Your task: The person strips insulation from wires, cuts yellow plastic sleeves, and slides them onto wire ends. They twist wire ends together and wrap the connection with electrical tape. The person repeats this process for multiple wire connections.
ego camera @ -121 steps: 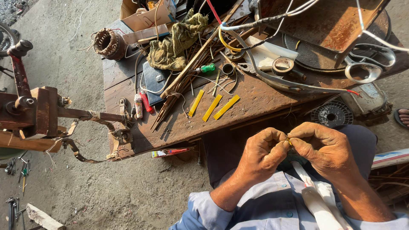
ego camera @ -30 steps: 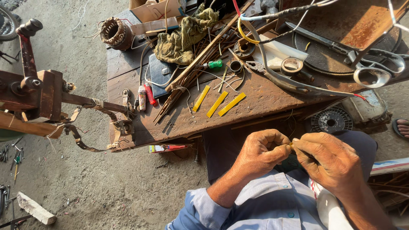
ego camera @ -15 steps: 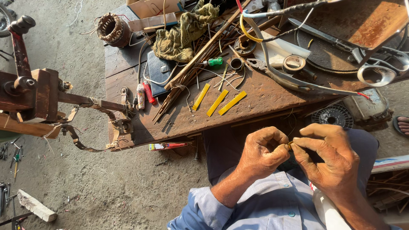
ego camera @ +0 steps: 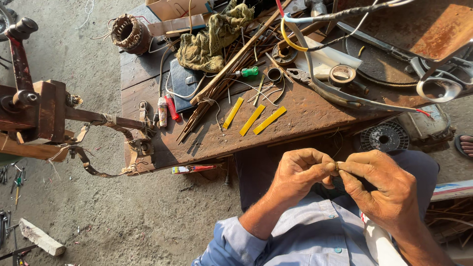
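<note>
Brown cardboard box (ego camera: pixel 173 8) at the workbench's far edge, small white-labelled tube (ego camera: pixel 162 112) beside a red lighter (ego camera: pixel 172 109), flat colourful printed packet (ego camera: pixel 195 169) under the bench edge

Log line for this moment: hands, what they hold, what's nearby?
left hand: pinching small thin piece | right hand: pinching same piece | hands together over lap | three yellow ribbed strips apart on rusty brown workbench

Whatever the left hand (ego camera: pixel 300 172) and right hand (ego camera: pixel 382 189) pinch between their fingertips is too small to tell, almost wholly covered by the fingers. The right forearm runs off the bottom edge. The rusty metal sheet (ego camera: pixel 433 27) is cut by the top and right edges, the sandalled foot (ego camera: pixel 464 145) by the right edge, and the wooden bench (ego camera: pixel 217 138) hides the wire spool's (ego camera: pixel 384 138) upper part.
</note>
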A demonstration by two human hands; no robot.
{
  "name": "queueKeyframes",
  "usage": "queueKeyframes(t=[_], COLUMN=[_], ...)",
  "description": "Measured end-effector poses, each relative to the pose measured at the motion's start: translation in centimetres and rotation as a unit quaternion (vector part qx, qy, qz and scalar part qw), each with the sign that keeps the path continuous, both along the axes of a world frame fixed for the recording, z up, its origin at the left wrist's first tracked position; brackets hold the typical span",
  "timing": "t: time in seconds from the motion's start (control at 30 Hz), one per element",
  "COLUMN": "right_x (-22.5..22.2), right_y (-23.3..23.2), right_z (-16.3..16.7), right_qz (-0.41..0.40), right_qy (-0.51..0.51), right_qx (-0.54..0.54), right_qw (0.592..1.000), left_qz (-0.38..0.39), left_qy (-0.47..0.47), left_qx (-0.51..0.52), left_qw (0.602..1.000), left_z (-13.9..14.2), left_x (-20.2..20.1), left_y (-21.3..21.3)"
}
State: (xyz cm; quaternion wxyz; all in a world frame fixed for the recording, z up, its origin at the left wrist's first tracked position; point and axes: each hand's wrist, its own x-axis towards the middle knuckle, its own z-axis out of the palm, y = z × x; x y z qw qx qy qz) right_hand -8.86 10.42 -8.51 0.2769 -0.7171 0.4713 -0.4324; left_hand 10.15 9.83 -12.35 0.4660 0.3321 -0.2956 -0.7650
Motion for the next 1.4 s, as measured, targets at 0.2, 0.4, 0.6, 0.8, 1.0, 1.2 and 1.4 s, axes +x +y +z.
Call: queueKeyframes(t=[0.2,0.4,0.6,0.8,1.0,1.2,1.4], right_x=[0.1,-0.2,0.1,0.5,-0.1,-0.6,-0.5], right_y=[-0.4,-0.4,-0.4,0.3,-0.2,-0.6,-0.6], right_z=[0.0,0.2,0.9,1.4,0.5,-0.3,-1.2], right_qz=[0.021,0.033,0.06,-0.01,0.002,0.015,0.04], right_qy=[0.045,0.087,0.144,0.021,-0.026,-0.026,-0.047], right_qx=[-0.086,-0.129,-0.159,0.054,0.143,0.223,0.127], right_qw=[0.995,0.987,0.975,0.998,0.989,0.974,0.99], left_qz=[-0.012,-0.011,0.01,0.057,0.123,0.13,0.136], left_qy=[0.025,0.004,-0.083,-0.291,-0.407,-0.431,-0.425], left_qx=[0.014,0.023,0.002,-0.148,-0.374,-0.435,-0.425], left_qw=[1.0,1.0,0.997,0.944,0.824,0.78,0.787], left_z=[-0.6,-0.9,-0.2,1.7,2.7,3.2,3.0], left_x=[0.3,0.2,-0.4,-1.1,-1.3,-1.3,-1.6], left_y=[0.0,0.0,0.3,1.1,0.7,0.9,1.1])
